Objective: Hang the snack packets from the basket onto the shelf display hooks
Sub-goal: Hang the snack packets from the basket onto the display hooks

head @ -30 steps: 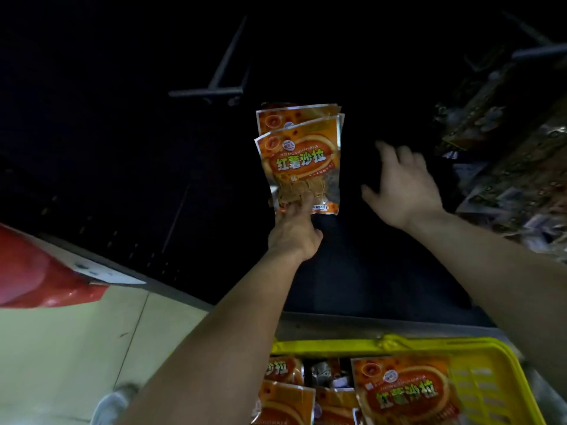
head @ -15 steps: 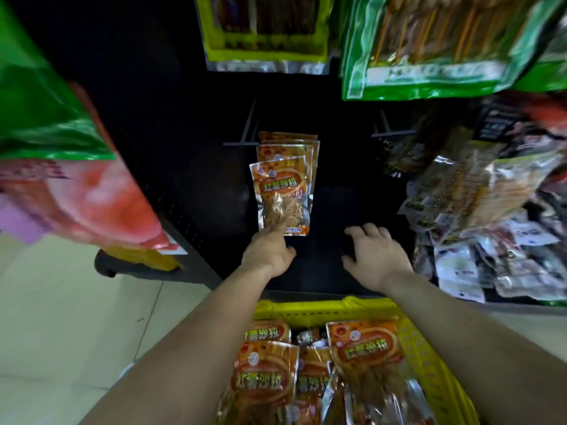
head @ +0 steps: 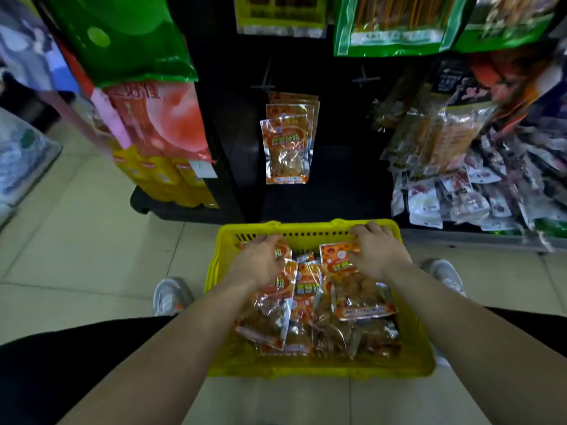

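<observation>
Left hand (head: 260,262) on the loose packets (head: 306,289), grip we can't tell; right hand (head: 376,253) pinches the top packet (head: 359,292).
Basket (head: 306,368) on the floor (head: 92,240); hung packets (head: 287,148) on the shelf (head: 337,179).

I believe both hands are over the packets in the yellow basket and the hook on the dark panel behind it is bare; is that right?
Not quite: the head view shows several orange packets hanging there. The left hand and right hand are indeed over the loose packets in the yellow basket.
</observation>
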### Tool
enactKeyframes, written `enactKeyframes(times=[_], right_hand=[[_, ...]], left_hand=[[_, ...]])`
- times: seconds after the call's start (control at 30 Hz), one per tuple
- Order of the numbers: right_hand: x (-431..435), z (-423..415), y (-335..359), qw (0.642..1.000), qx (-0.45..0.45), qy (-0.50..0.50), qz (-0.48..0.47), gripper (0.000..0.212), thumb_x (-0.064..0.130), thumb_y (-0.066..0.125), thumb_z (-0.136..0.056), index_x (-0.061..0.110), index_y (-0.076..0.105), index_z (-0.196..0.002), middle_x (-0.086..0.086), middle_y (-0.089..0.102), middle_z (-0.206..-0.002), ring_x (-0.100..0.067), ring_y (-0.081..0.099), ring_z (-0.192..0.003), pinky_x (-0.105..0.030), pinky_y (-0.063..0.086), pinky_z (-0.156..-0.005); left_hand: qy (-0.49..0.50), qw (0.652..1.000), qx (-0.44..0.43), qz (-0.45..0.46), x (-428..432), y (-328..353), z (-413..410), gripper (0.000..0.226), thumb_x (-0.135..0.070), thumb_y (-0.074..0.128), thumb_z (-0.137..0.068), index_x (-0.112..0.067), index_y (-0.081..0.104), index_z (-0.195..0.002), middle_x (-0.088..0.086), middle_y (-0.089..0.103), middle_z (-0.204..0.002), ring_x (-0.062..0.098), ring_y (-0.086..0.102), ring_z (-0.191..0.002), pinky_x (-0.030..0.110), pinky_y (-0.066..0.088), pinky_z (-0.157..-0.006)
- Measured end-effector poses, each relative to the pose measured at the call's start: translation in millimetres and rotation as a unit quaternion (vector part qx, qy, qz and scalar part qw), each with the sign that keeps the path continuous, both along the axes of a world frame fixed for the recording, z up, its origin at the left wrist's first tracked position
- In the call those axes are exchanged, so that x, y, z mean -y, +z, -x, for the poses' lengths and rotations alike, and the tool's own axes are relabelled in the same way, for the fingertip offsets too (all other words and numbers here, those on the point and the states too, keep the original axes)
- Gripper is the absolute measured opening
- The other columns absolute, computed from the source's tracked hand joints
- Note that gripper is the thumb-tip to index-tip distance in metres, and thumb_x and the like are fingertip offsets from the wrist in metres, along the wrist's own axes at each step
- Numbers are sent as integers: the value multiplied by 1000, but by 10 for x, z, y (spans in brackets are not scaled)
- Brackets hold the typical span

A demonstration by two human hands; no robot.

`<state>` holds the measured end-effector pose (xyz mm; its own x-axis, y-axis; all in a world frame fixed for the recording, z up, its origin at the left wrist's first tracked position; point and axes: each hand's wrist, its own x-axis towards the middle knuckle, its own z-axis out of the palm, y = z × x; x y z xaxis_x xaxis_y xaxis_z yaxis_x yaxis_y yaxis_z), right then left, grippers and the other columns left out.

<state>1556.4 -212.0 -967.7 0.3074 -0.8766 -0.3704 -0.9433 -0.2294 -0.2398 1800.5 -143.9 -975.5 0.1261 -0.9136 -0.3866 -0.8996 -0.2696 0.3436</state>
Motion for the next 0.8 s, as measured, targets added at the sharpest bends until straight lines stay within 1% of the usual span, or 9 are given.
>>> enactKeyframes(times=[0.13, 0.23, 0.3, 0.37, 0.43, 0.53, 0.6, 0.73, 0.8], right_hand=[[-200, 93, -296, 999, -28, -3, -45, 59, 44, 55, -93, 22, 39, -146, -11, 37, -149, -39, 34, -136, -50, 40, -106], [-251, 152, -556, 996, -43, 2, -77, 57, 45, 52, -93, 22, 42, -144, -13, 41, -145, -39, 37, -133, -51, 41, -105], [-228, 184, -717, 995, -45, -2, -90, 58, 49, 52, -92, 22, 44, -143, -13, 41, -145, -40, 38, -132, -52, 42, -103], [-161, 182, -849, 994, -36, -19, -100, 63, 51, 55, -90, 21, 42, -144, -13, 39, -148, -40, 37, -134, -52, 42, -103], [-56, 141, -963, 995, -20, -41, -87, 66, 48, 59, -90, 22, 38, -147, -10, 34, -152, -39, 34, -137, -53, 41, -106], [110, 39, -1090, 998, -12, -47, -43, 70, 40, 60, -91, 23, 29, -152, -8, 27, -156, -37, 29, -141, -51, 37, -109], [177, -18, -1163, 998, -15, -44, -34, 71, 37, 60, -92, 22, 27, -153, -6, 27, -156, -35, 27, -142, -50, 36, -110], [207, -37, -1334, 998, -50, -33, -35, 68, 41, 56, -93, 22, 26, -151, -6, 34, -154, -35, 29, -142, -53, 37, -111], [213, -14, -1384, 997, -67, -20, -37, 67, 43, 53, -93, 24, 26, -152, -8, 33, -155, -36, 29, -142, -54, 37, -110]], left_hand=[[8, 998, 10, -59, -219, -304, -14, 64, -39, 62, -93, -29, 35, -150, 9, 44, -151, 32, 46, -134, 44, 41, -110], [25, 995, 11, -94, -230, -527, -52, 72, -40, 65, -91, -33, 27, -153, 7, 37, -156, 33, 38, -140, 50, 37, -113], [49, 993, -14, -109, -166, -661, -88, 74, -38, 67, -89, -35, 27, -152, 6, 35, -157, 33, 37, -141, 53, 37, -113], [66, 991, -37, -113, -83, -798, -140, 73, -37, 70, -87, -35, 31, -149, 7, 41, -153, 33, 42, -137, 53, 41, -109], [51, 993, -29, -105, 7, -920, -187, 70, -37, 70, -87, -34, 35, -147, 6, 45, -149, 31, 44, -134, 52, 42, -108], [16, 997, 22, -75, 136, -1035, -206, 69, -39, 69, -88, -29, 37, -148, 2, 37, -153, 29, 32, -141, 49, 32, -116], [-6, 997, 48, -66, 197, -1112, -209, 69, -44, 66, -88, -28, 36, -149, 1, 35, -155, 29, 28, -142, 48, 29, -117], [-6, 994, 37, -101, 217, -1279, -259, 72, -47, 65, -87, -30, 33, -150, 2, 39, -153, 30, 28, -141, 51, 27, -116], [-4, 994, 45, -95, 212, -1311, -272, 71, -46, 66, -87, -31, 35, -149, 4, 40, -151, 31, 29, -140, 50, 27, -116]])
